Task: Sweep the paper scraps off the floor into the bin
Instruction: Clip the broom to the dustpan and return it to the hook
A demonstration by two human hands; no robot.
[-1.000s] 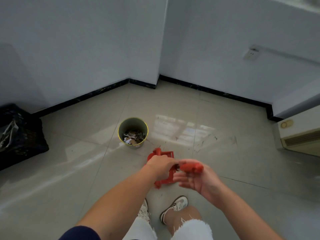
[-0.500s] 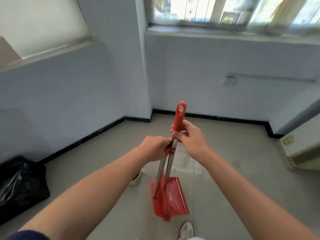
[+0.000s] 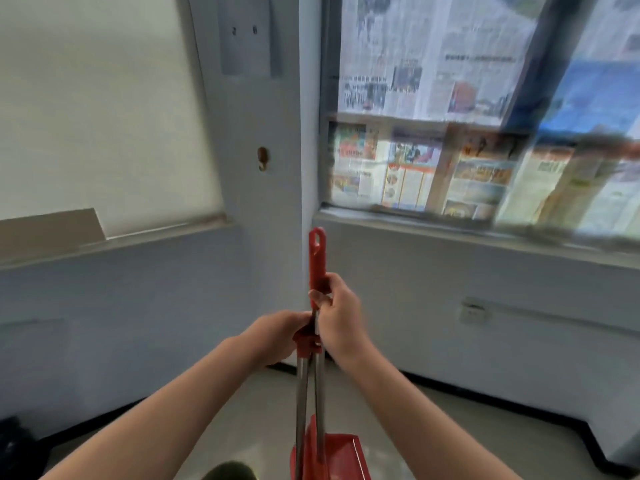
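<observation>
You are holding the red dustpan low at the bottom edge, its pan hanging just above the floor, with two metal poles rising side by side from it. Your left hand is clenching its grip on the red collar where the poles meet. Your right hand is clenching just above it, around the red broom handle, which is standing nearly upright. The bin is showing only as a dark rim at the bottom edge, left of the dustpan. Newspapers are covering the window ahead.
</observation>
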